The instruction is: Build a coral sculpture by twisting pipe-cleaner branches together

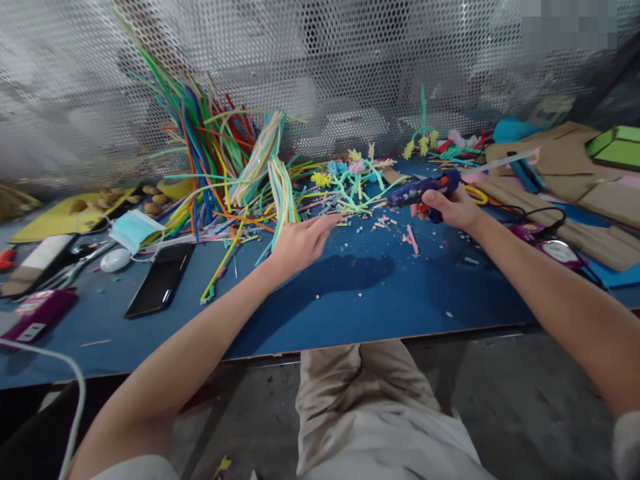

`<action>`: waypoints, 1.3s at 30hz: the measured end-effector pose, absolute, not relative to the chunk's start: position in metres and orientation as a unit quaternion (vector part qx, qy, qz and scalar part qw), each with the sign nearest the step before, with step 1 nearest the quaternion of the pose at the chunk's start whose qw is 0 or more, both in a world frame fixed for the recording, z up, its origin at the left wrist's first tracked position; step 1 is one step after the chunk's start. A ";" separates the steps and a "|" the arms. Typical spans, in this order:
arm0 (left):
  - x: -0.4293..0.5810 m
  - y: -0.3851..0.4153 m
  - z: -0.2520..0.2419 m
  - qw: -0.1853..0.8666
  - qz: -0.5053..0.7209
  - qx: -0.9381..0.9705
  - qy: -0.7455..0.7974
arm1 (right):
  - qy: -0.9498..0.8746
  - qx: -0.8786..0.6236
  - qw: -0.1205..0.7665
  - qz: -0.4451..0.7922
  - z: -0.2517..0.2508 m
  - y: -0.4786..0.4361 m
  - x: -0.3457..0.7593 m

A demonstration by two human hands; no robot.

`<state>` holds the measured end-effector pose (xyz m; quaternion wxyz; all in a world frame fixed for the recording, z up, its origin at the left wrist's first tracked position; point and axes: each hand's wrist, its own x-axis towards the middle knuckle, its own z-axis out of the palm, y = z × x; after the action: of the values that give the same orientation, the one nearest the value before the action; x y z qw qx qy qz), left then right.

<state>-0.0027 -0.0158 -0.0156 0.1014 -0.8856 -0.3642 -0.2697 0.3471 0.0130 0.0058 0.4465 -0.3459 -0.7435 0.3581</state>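
My right hand [453, 208] is wrapped round a dark blue glue gun [417, 191] with orange parts, its nozzle pointing left and a pale glue stick jutting from its back. Low over the table, my left hand [305, 245] has its fingers pressed together. Its fingertips meet pale green pipe cleaner pieces [356, 211], but what lies between them is too small to make out. Just beyond the nozzle and fingertips is a cluster of pipe cleaner flowers [355, 175] in yellow, blue, pink and green.
Bundles of coloured pipe cleaners [200, 147] lean on the perforated metal panel [350, 60]. Left are a phone [160, 280], a face mask [136, 230] and scissors [83, 263]. Cardboard [555, 160] and a corded purple device [555, 248] lie right. Cut scraps litter the blue table [320, 320].
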 end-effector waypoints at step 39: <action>0.007 -0.020 -0.012 0.082 -0.334 -0.837 -0.426 | -0.735 -0.351 0.451 0.365 0.008 0.010 0.344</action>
<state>0.0071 -0.0197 -0.0118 0.0824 -0.8369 -0.4256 -0.3340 0.3439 0.0100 0.0075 0.4514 -0.3509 -0.7347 0.3650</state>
